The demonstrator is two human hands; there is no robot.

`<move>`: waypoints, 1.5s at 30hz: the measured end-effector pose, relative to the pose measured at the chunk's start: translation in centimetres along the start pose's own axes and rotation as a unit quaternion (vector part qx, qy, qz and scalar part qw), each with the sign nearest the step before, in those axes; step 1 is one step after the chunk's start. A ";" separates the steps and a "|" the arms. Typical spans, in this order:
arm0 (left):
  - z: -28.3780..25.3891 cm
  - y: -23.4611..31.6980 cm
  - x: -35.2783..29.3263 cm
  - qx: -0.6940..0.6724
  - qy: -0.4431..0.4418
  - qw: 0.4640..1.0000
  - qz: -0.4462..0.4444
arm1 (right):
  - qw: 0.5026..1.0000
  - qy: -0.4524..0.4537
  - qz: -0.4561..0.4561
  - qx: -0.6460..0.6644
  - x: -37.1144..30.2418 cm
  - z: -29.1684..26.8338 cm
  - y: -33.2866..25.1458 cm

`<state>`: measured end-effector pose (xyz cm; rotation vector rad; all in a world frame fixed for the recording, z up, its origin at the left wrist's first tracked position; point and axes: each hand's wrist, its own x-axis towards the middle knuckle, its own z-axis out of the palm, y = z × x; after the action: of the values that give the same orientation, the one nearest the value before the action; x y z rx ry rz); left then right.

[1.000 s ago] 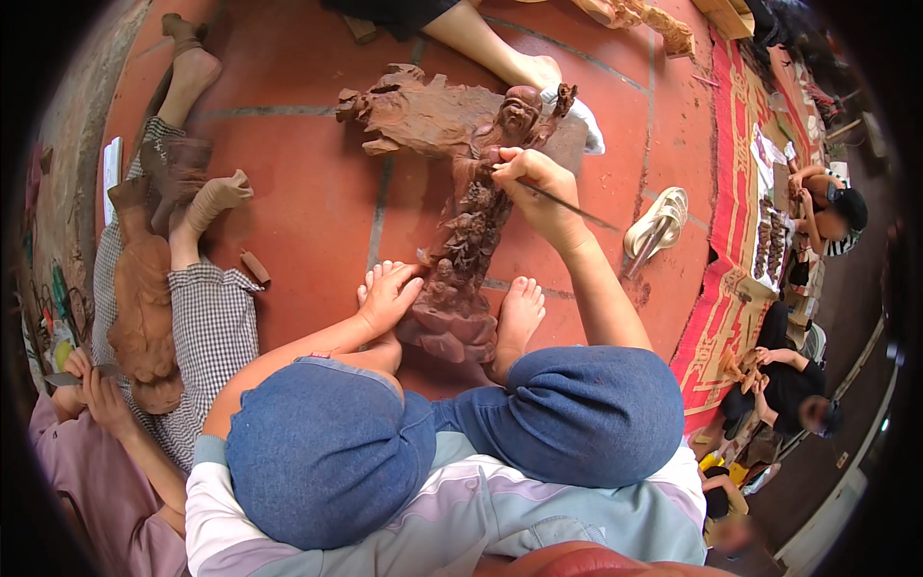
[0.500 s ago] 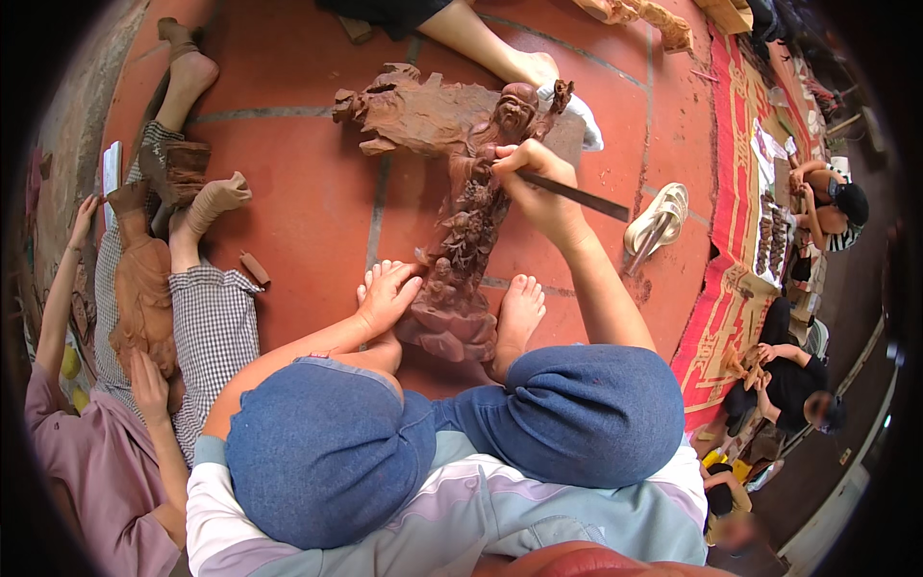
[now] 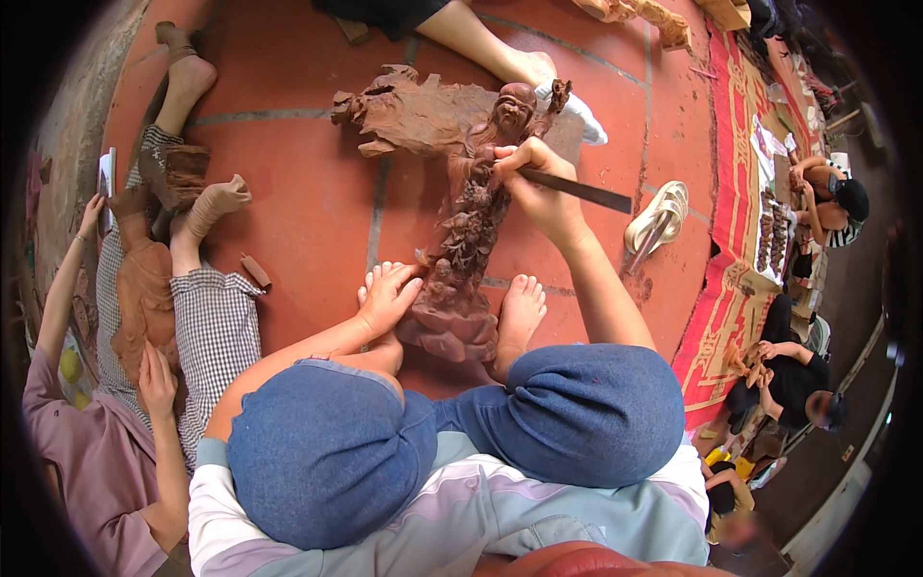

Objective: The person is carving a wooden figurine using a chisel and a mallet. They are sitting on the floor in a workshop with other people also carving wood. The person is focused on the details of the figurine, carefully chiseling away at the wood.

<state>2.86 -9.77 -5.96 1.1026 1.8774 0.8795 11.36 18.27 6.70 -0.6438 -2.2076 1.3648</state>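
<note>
Reddish-brown wood carving sits by your bare feet, apparently mostly shaped, remaining detail unclear, your right hand pinching a dark flat tool, your left hand loosely spread at its base.

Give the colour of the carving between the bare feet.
The carving is reddish brown, best seen in the head view.

Carving between feet, sandal right, mat farther right

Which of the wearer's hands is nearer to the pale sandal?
Right. The right hand, gripping a flat tool, is left of the sandal; the left hand is farther left, by the carving.
</note>
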 end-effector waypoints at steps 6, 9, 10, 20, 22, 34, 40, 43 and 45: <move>0.2 0.0 -0.1 -0.027 0.001 1.000 0.000 | 0.987 0.036 0.062 0.143 0.0 -0.2 1.3; 0.1 0.1 -0.1 -0.027 0.002 1.000 -0.004 | 1.000 0.026 0.004 -0.011 -0.2 0.6 -0.1; 0.0 0.3 -0.1 -0.024 0.003 1.000 -0.006 | 0.997 0.016 -0.004 -0.076 -0.3 0.7 -0.4; 0.0 0.2 0.0 -0.022 -0.008 1.000 -0.011 | 0.999 0.010 0.045 0.021 -0.2 0.6 -0.3; 0.1 -0.1 -0.1 -0.017 -0.013 1.000 -0.012 | 0.978 0.015 0.115 0.174 -0.1 -0.3 1.6; 1.5 -0.1 -1.0 0.135 -0.023 0.985 -0.102 | 0.999 0.042 -0.018 -0.004 -0.1 0.6 -0.5; -1.0 -0.4 -0.6 0.052 -0.135 0.987 -0.067 | 0.998 0.024 0.041 -0.045 1.2 -0.4 -1.1; -2.7 3.0 -0.3 0.054 -0.187 0.976 -0.102 | 0.993 0.027 -0.021 -0.114 0.5 0.7 -0.9; -3.2 3.9 0.1 0.067 -0.201 0.972 -0.098 | 0.997 0.010 0.044 -0.058 1.1 -0.2 -1.5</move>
<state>1.48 -8.79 -1.23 1.0603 1.6847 0.3856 10.39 18.46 8.29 -0.8018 -2.2800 1.2735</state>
